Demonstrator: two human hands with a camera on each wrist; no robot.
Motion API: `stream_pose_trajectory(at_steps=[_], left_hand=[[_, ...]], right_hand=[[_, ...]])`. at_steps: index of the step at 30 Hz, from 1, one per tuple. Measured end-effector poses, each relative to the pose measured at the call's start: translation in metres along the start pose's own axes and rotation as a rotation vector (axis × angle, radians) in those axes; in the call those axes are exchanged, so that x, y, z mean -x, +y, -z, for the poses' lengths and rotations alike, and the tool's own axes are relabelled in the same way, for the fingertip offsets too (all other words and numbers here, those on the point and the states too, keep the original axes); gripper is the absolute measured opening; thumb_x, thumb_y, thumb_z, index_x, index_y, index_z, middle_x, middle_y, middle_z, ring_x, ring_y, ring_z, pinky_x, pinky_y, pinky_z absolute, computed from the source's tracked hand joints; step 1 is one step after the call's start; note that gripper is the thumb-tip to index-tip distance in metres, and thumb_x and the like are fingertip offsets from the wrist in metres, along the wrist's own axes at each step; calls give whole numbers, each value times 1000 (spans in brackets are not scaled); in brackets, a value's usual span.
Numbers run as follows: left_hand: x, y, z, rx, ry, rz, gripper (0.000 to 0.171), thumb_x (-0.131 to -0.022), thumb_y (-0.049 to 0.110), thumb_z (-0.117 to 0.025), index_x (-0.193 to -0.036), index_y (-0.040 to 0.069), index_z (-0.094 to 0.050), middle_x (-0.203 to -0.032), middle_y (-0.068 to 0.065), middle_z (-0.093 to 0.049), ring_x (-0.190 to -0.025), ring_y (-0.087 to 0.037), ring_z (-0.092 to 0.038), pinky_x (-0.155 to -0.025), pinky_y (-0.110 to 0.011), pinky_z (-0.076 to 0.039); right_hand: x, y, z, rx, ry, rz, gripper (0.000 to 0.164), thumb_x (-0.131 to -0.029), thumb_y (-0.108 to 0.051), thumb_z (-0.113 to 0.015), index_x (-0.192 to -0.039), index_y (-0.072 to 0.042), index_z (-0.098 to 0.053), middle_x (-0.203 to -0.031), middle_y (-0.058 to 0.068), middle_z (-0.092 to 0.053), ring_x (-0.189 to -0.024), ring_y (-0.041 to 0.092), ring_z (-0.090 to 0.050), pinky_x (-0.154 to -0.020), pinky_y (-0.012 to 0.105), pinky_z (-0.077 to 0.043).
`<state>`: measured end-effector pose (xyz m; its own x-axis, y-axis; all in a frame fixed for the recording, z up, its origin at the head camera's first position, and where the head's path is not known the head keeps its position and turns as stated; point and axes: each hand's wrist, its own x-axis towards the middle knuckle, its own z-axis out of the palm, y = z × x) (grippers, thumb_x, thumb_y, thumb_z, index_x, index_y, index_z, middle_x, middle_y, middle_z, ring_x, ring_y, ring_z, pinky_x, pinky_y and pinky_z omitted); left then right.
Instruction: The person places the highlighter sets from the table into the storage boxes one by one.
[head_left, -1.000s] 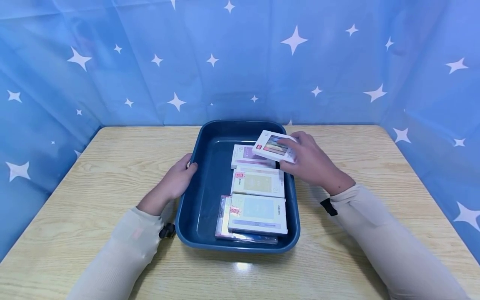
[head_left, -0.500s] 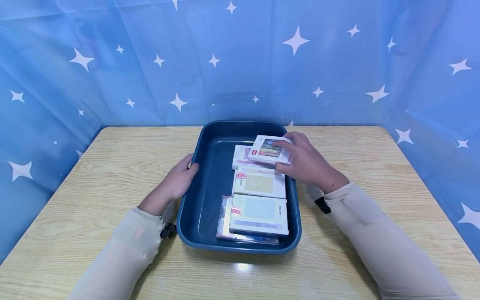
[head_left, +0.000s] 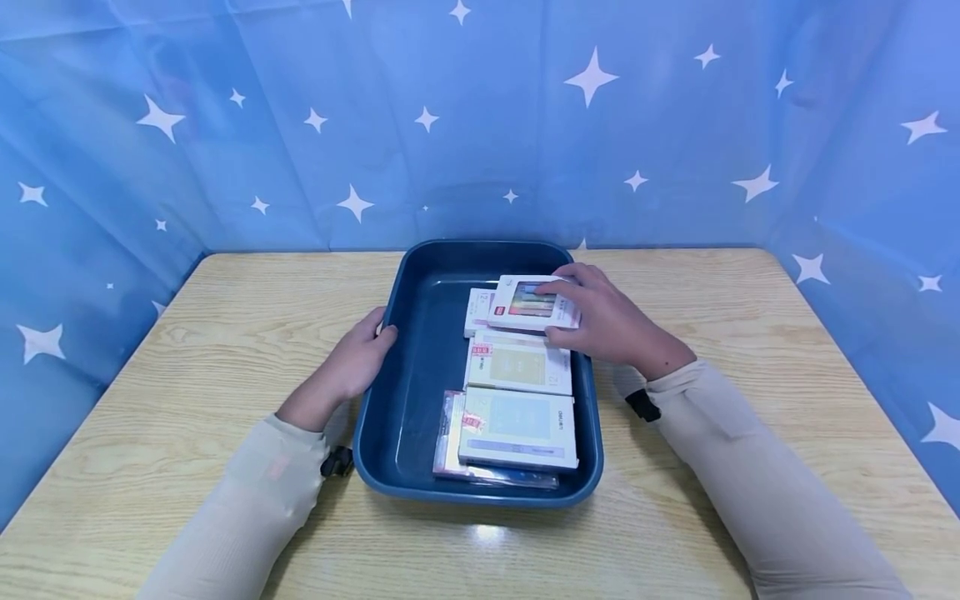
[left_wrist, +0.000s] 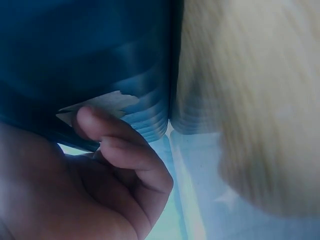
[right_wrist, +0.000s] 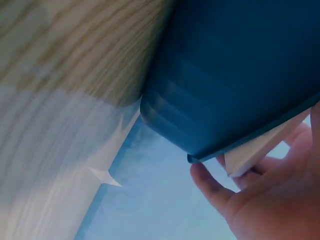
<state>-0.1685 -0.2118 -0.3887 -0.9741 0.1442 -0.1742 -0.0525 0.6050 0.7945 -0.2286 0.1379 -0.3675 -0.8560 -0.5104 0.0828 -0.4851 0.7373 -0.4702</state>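
Note:
A dark blue plastic bin (head_left: 411, 375) stands on the table. At its left rim my left hand (head_left: 351, 357) grips the edge, thumb over the rim and fingers curled against the outer wall (left_wrist: 100, 45). My right hand (head_left: 607, 321) holds a small white box (head_left: 501, 293) with a red label and a window showing coloured sticks. This box lies flat over a purple-and-white box (head_left: 477, 312) at the back right of the bin, covering most of it. In the right wrist view the white box's edge (right_wrist: 250, 155) shows above the bin's rim, between thumb and fingers.
Along the bin's right side lie a white box with a yellow panel (head_left: 519, 365) and one with a pale blue panel (head_left: 517, 427). Under the latter is a flat shiny pack (head_left: 448, 433). A blue star-patterned curtain (head_left: 480, 125) hangs behind the wooden table (head_left: 180, 367).
My right hand has lowered the white box and moved it left, levelling it over the purple-and-white box. The left hand stays on the bin's rim.

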Motion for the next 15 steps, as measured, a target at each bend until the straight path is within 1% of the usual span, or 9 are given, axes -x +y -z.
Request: stream_pose_trajectory(at_steps=[4,9,15], left_hand=[[-1,2,-1,0,-4,8,52,-109,33,-27,-158,15,-27,-152,-17,-43,-127,-37,-54,-100,-56,-50],[0,5,0,6,-1,17,52,-109,33,-26,-158,15,-26,-152,-17,-43,-126,-37,-55,-99,-56,-50],[1,2,1,10,-2,28,52,-109,34,-26,-158,15,-26,-149,-17,-45,-123,-37,-57,-97,-54,-53]], right_hand=[[-1,2,0,-16,-18,4,56,-89,-33,-71,-141,-20,-57,-154,11,-35,-137,31,-32,-102,52,-41],[-3,3,0,-31,-41,14,56,-91,-35,-72,-143,-22,-56,-157,10,-33,-140,31,-29,-104,54,-38],[-4,2,-2,-34,-67,27,57,-92,-35,-70,-145,-23,-53,-159,10,-30,-144,33,-25,-109,56,-35]])
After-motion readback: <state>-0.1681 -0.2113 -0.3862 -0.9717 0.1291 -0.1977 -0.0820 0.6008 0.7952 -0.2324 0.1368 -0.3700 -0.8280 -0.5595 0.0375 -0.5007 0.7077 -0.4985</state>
